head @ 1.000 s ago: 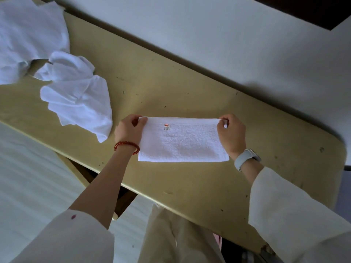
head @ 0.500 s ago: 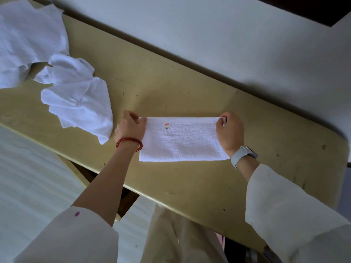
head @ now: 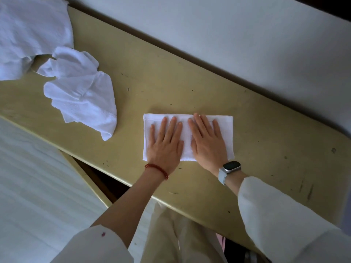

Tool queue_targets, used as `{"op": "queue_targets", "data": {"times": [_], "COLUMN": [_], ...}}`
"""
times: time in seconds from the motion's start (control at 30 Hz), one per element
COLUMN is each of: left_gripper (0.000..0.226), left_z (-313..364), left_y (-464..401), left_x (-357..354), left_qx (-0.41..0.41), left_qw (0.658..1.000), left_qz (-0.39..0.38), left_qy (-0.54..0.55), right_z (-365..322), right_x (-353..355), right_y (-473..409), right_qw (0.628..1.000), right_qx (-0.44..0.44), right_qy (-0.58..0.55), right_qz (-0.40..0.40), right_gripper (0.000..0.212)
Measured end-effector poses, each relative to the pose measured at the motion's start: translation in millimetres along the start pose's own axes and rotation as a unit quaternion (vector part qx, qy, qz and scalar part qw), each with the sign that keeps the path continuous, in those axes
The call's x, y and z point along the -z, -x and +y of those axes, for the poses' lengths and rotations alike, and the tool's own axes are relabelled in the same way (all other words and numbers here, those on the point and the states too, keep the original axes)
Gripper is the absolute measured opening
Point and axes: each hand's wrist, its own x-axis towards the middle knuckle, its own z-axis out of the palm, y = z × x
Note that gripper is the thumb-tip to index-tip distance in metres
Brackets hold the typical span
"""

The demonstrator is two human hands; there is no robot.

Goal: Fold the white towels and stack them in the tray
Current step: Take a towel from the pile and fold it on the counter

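Note:
A white towel [head: 227,130], folded into a flat rectangle, lies on the yellowish table [head: 190,82] near its front edge. My left hand [head: 165,143] lies flat on the towel's left half, fingers straight. Beside it, my right hand [head: 207,141] presses flat on the middle and right part. A crumpled white towel [head: 83,99] lies to the left on the table. More loose white towels [head: 28,31] are heaped at the far left corner. No tray is in view.
A white wall [head: 228,35] runs along the table's far edge. The table's rounded corner [head: 341,141] is at the right. Pale flooring [head: 38,186] shows at lower left, below the table's front edge.
Both hands have let go of the towel's top corners and now lie flat on it, side by side. The towel's printed mark is no longer visible.

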Motion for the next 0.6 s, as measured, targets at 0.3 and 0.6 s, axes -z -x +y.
{"op": "queue_targets", "data": {"times": [0.3, 0.6], "left_gripper": [0.058, 0.063], "left_z": [-29.3, -34.2], "left_y": [5.4, 31.4], "left_x": [9.8, 34.4], "left_qx": [0.063, 0.229], "left_qw": [0.997, 0.965], "left_qz": [-0.034, 0.004], "left_qy": [-0.018, 0.129], "right_z": [53.9, 35.5], "right_x": [8.4, 44.6], "right_y": [7.5, 0.4], "right_qw": [0.994, 1.0], "right_qx": [-0.098, -0.021], "right_qy": [0.011, 0.013], "right_qz": [-0.041, -0.01], "right_gripper": [0.052, 0.046]}}
